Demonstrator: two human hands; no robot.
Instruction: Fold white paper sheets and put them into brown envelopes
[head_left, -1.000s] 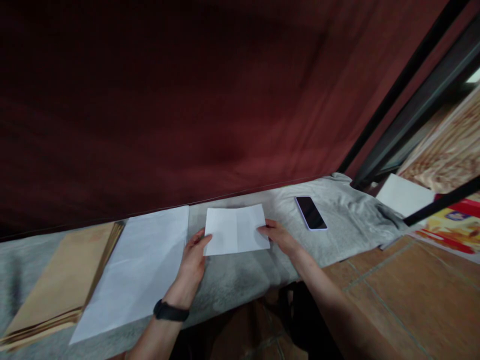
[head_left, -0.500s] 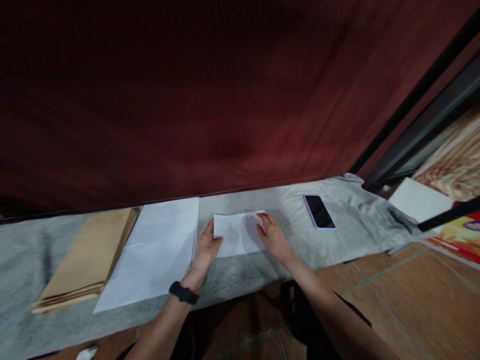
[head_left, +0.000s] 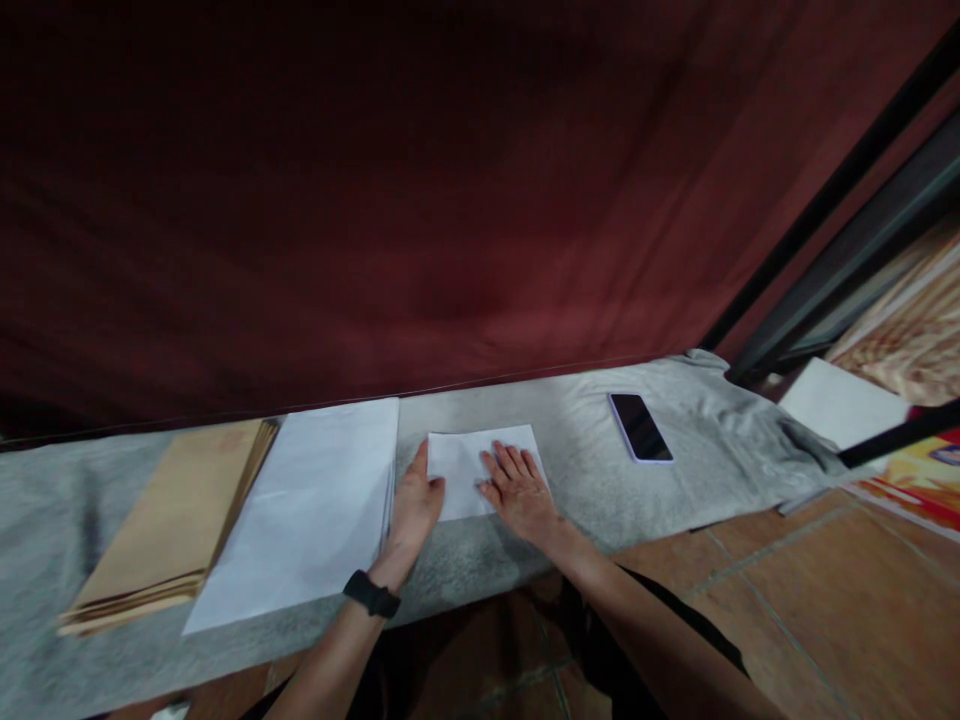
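Note:
A small white sheet of paper [head_left: 461,462], seemingly folded, lies on the grey cloth [head_left: 480,555] in front of me. Its left edge is pinched by my left hand [head_left: 417,500], thumb on top and the other fingers mostly hidden along the side. My right hand [head_left: 519,492] rests flat on the paper's right half, fingers spread and nothing held. Just left of my left hand is a stack of larger white sheets [head_left: 315,500].
Brown paper envelopes [head_left: 169,515] are stacked at the far left. A phone [head_left: 641,428] with a dark screen lies on the cloth to the right. Behind the surface hangs a dark red curtain [head_left: 450,250]. Black bars [head_left: 832,190] stand at the right, above a tiled floor [head_left: 810,590].
My right hand has moved from the paper's upper right corner inward and down, flattening onto it with spread fingers. The paper lies flatter now. My left hand stays at the left edge.

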